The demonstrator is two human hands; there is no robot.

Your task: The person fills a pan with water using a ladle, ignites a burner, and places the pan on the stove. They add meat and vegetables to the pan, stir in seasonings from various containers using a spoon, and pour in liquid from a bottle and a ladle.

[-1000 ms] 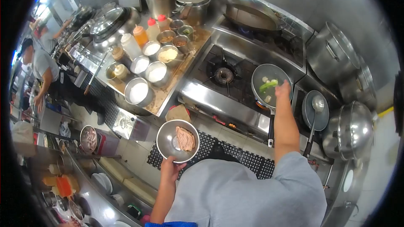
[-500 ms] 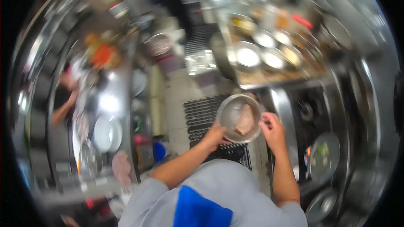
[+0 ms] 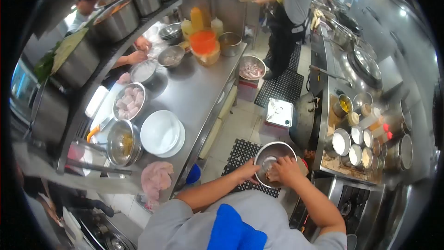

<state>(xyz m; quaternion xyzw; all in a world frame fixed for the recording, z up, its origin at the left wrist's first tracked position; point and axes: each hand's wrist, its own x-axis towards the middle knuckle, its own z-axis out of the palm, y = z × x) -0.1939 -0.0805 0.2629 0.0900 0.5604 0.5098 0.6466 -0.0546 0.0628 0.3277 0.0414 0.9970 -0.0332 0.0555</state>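
Note:
My left hand grips the left side of a round metal bowl, fingers around its rim, in front of my body. My right hand reaches into the bowl from the right, its fingers curled over a pale brownish piece of meat. Most of that meat is hidden beneath the fingers. A little liquid or shine shows on the bowl's bottom.
At left, a steel counter carries white bowls, a bowl of meat chunks and a pink cloth. Seasoning tins stand at right beside burners. A co-worker stands ahead; another's hands work across the counter.
My right hand has moved from the bowl's right rim into the bowl, onto the meat. The view has turned toward the left counter and become sharper. My left hand still holds the bowl.

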